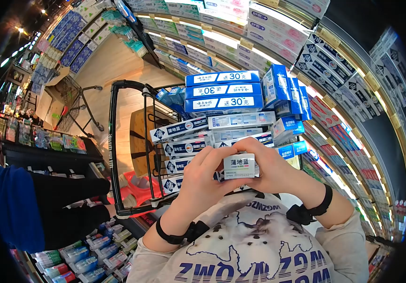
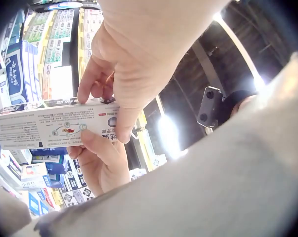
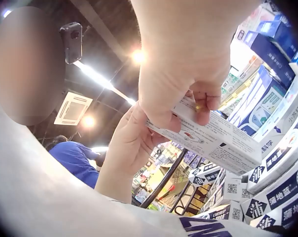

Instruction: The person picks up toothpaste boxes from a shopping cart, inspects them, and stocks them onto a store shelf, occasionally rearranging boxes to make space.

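Both hands hold one white toothpaste-style box (image 1: 239, 166) by its near end, the small end panel facing the head camera. Fingers of the left hand (image 1: 202, 172) curl round its left side, and the right hand (image 1: 271, 165) grips the right side. In the left wrist view the box (image 2: 50, 126) stretches leftward from the left hand (image 2: 139, 64) and the right hand (image 2: 104, 165), its printed long side showing. The right wrist view has the box (image 3: 213, 140) pinched by the right hand (image 3: 183, 74), with the left hand (image 3: 126, 148) at its end.
A black-framed cart (image 1: 114, 141) holds stacked white boxes (image 1: 179, 129) and blue boxes (image 1: 222, 89) just beyond the hands. Stocked shelves (image 1: 353, 137) curve along the right. At left stand a person in blue (image 1: 9, 207) and another cart (image 1: 73, 115) with cardboard.
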Motion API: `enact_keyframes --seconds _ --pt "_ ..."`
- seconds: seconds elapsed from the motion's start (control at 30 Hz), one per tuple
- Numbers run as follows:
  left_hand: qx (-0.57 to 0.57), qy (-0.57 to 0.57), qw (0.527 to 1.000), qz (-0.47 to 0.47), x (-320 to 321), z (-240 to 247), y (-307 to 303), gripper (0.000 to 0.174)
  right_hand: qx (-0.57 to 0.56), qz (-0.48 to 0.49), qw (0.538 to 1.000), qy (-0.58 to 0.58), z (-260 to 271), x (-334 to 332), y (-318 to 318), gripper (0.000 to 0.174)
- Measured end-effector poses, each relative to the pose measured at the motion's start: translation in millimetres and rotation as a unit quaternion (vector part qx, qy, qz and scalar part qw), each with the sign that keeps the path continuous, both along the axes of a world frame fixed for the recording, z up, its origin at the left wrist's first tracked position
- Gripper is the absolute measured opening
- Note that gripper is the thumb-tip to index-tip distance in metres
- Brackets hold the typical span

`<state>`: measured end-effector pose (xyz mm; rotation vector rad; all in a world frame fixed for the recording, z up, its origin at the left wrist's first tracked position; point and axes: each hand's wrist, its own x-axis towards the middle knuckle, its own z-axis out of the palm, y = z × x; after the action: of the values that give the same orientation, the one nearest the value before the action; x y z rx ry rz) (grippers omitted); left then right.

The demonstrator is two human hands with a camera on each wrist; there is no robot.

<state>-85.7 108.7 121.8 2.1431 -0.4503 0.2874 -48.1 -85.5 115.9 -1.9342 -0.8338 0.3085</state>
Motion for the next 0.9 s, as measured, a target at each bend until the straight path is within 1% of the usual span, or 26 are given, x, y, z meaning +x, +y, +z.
enact_keyframes --seconds 0.03,0.1,0.13,0.17,0.2,0.23,0.3,0.33,0.37,0.4,0.43,0.5,0.53,0.57,0.63,0.67,0.7,0.77,0.8,0.87,0.9 --pt "-0.001 0.005 1.000 -0.006 0 -2 1 0.057 0.000 0.003 1.000 0.000 -1 0 1 0.064" --pt "-0.002 0.011 1.000 0.000 2 -3 6 0.059 0.042 -0.027 0.998 0.043 -4 -2 6 0.061" --pt "-0.024 0.054 0.998 -0.016 4 -1 9 0.062 0.041 -0.016 0.998 0.044 -6 -1 7 0.061" --pt "-0.046 0.097 0.994 -0.029 6 2 13 0.066 0.014 -0.032 0.999 0.034 -10 -1 5 0.060" --pt "-0.039 0.155 0.987 -0.020 7 10 25 0.076 -0.013 -0.047 0.998 0.025 -13 0 3 0.058" --pt "-0.031 0.173 0.984 0.007 10 7 40 0.073 -0.011 -0.032 0.999 0.028 -16 2 0 0.058" --pt "0.044 0.166 0.981 0.093 9 -8 78 0.060 -0.022 -0.090 0.995 -0.031 -20 7 -10 0.056" --pt "0.092 0.154 0.976 0.123 3 -24 99 0.053 -0.018 -0.078 0.996 -0.028 -22 9 -14 0.056" --pt "0.140 0.143 0.968 0.149 -4 -37 117 0.046 -0.021 -0.108 0.994 0.002 -22 10 -19 0.056" --pt "0.146 0.228 0.947 0.172 -10 -42 127 0.043 -0.025 -0.139 0.989 0.032 -25 12 -24 0.055" --pt "0.146 0.231 0.945 0.180 -17 -55 136 0.043 -0.025 -0.131 0.991 0.034 -31 13 -30 0.055" --pt "0.167 0.214 0.956 0.109 -33 -80 149 0.043 0.007 -0.188 0.980 0.071 -47 16 -39 0.053" --pt "0.185 0.250 0.945 0.101 -40 -86 149 0.044 0.010 -0.193 0.978 0.082 -50 19 -43 0.053" --pt "0.183 0.252 0.944 0.106 -46 -90 148 0.044 0.009 -0.188 0.979 0.083 -49 20 -40 0.053" --pt "0.270 0.219 0.933 0.098 -50 -94 142 0.048 0.022 -0.203 0.971 0.127 -45 23 -39 0.053" --pt "0.258 0.255 0.926 0.105 -50 -96 139 0.051 0.012 -0.194 0.974 0.117 -45 23 -39 0.054" --pt "0.255 0.256 0.926 0.106 -49 -98 135 0.051 0.009 -0.192 0.974 0.116 -46 24 -39 0.054" --pt "0.343 0.208 0.909 0.114 -50 -102 129 0.054 0.012 -0.169 0.981 0.097 -50 27 -40 0.054" --pt "0.341 0.209 0.909 0.116 -50 -104 127 0.054 0.011 -0.167 0.981 0.097 -51 27 -40 0.054" --pt "0.412 0.237 0.874 0.097 -51 -108 124 0.058 0.022 -0.168 0.980 0.107 -51 29 -40 0.055" --pt "0.411 0.238 0.874 0.099 -53 -120 127 0.058 0.021 -0.166 0.980 0.107 -51 29 -41 0.055"
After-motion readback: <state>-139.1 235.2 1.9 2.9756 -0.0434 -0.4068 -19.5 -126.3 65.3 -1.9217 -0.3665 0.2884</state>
